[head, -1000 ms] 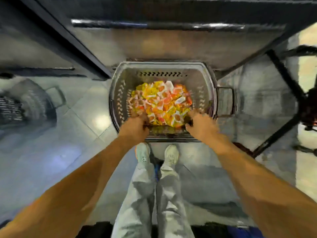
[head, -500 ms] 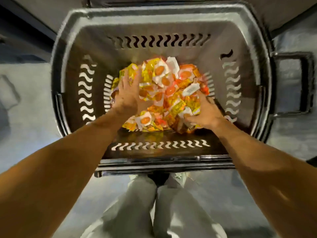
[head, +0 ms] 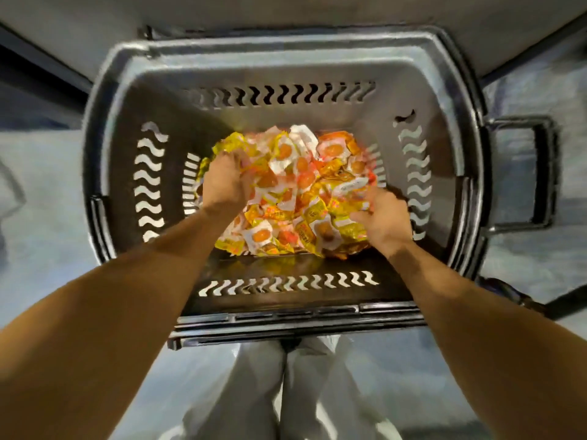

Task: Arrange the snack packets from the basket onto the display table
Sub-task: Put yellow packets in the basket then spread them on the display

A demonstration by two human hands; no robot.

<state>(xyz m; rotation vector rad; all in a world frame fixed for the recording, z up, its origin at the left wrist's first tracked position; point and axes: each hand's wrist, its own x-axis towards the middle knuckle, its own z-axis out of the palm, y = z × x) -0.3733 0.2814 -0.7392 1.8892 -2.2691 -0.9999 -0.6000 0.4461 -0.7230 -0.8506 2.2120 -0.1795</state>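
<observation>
- The packets lie in a loose heap on the bottom of the basket, towards its middle and right. They are yellow, white and orange-red; the print on them is too blurred to read.
- The left hand is sunk in the upper left of the heap. Its fingers are curled round a bunch of packets, and the tips are hidden among the wrappers.
- The right hand is at the heap's right edge, nearer the person. Its fingers are curled in and grip packets there; motion blur smears the knuckles, so how many packets it holds cannot be told.
- Packets under both palms are covered, and the heap's depth is not visible.
- The basket is dark plastic with wavy slots in all four walls. Its near rim hides part of the person's legs, and a handle hangs out at its right side.
- Both bare forearms run off the bottom corners of the view.
- Pale trousers show below the basket, cut off at the lower edge.
- A shiny pale floor lies round the basket.
- A grey surface crosses the top edge, cut off; what it is cannot be told.
</observation>
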